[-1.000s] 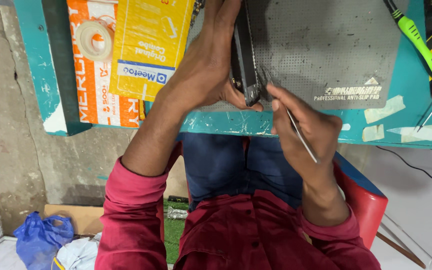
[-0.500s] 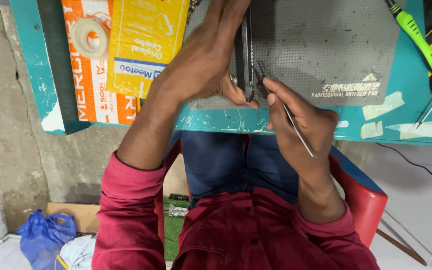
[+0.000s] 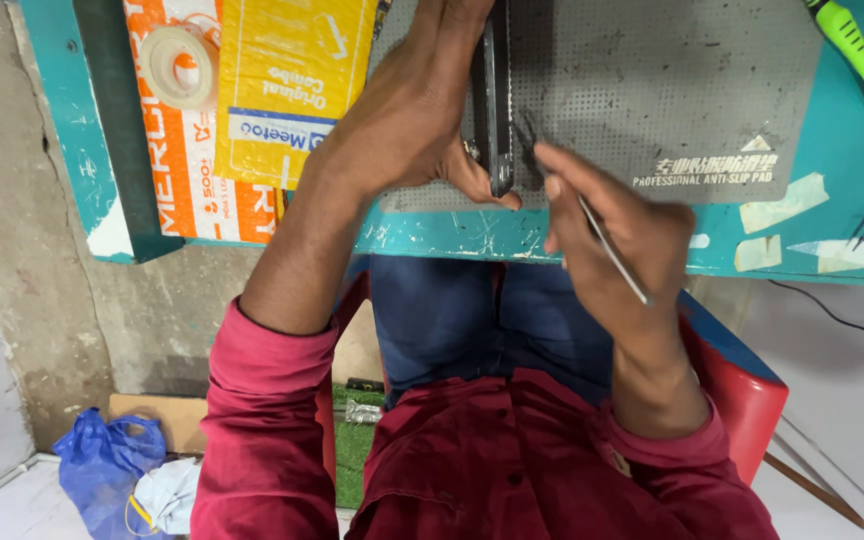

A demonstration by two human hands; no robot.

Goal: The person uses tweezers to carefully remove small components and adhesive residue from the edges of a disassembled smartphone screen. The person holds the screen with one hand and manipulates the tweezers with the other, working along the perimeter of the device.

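Closest in, the right hand [image 3: 617, 235] pinches a thin metal tool [image 3: 607, 250], its tip at the dark phone [image 3: 497, 100] that the left hand [image 3: 422, 110] grips on edge over the grey mat [image 3: 672, 90] on the counter [image 3: 452, 235].

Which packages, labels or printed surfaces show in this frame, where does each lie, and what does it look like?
Yellow packet: flat, glossy, with a white and blue band, on the bench beside the left hand.
Orange and white package: flat, under the yellow packet, with a tape roll on it.
Grey mat: dotted, white print at its near corner, beyond the right hand.
Green-handled tool: dark print, far right.
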